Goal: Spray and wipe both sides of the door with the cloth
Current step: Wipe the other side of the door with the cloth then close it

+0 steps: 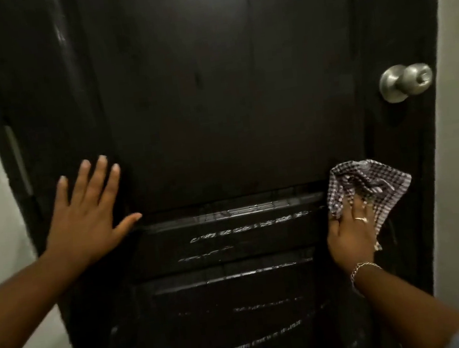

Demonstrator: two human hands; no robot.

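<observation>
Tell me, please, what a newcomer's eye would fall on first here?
Probably the checked cloth that the right hand presses against the dark door, low at its right side. Next, the left hand spread flat at the door's left, and the metal knob above the cloth.

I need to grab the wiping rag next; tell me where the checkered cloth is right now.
In the head view, the checkered cloth is low on the right, pressed against the dark wooden door by the right hand, below the round metal doorknob.
</observation>
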